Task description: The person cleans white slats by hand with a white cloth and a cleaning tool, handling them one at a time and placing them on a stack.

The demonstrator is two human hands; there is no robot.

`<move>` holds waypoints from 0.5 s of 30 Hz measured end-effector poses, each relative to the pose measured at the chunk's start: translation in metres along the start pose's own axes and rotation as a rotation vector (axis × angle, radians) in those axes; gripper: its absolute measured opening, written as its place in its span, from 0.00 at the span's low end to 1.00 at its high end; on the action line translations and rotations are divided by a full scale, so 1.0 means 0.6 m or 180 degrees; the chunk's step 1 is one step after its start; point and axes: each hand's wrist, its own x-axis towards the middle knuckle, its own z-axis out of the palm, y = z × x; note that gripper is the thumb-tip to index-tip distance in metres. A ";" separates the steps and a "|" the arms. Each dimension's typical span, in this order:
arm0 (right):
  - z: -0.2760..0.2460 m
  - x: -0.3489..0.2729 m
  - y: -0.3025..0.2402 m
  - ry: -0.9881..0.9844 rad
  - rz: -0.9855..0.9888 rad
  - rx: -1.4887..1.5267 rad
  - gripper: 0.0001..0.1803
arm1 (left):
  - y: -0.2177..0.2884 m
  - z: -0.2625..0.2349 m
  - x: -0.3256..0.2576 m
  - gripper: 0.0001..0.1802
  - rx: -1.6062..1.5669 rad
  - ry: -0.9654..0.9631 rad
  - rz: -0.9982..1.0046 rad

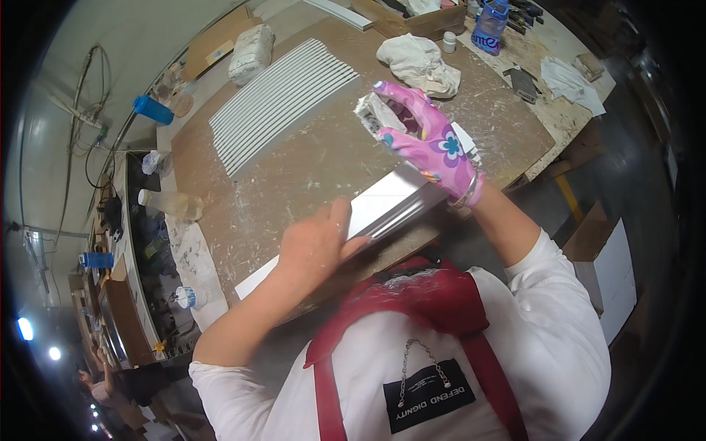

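Note:
My bare left hand (315, 241) is wrapped over a long white profiled moulding (393, 192), which lies at a slant along the near edge of the worktable. Its thumb is on the near side of the moulding and its fingers are over the top. My right hand (439, 151), in a pink flowered glove, is raised just above the moulding's right part. Between its thumb and fingers it pinches a small whitish-grey pad (376, 115) with dark marks; whether this is folded cloth or a block I cannot tell.
A row of white slats (283, 103) lies on the brown worktable (294, 173). Around it are a white cloth (421, 65), a wrapped white bundle (251, 54), a blue bottle (490, 28), a small white jar (448, 42) and a cloudy bottle (173, 204). Cardboard (607, 264) stands at right.

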 end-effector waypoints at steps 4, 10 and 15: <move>-0.011 0.013 0.025 -0.0380 0.0760 0.0553 0.31 | -0.005 -0.003 0.007 0.27 -0.0075 -0.0179 -0.0155; -0.024 0.012 0.032 -0.0374 0.0937 0.0782 0.30 | -0.158 -0.018 0.130 0.41 -0.0620 -0.0137 -0.0235; -0.018 0.018 -0.002 -0.0261 0.1219 0.1200 0.28 | -0.332 0.135 0.242 0.46 0.0414 0.0370 -0.0784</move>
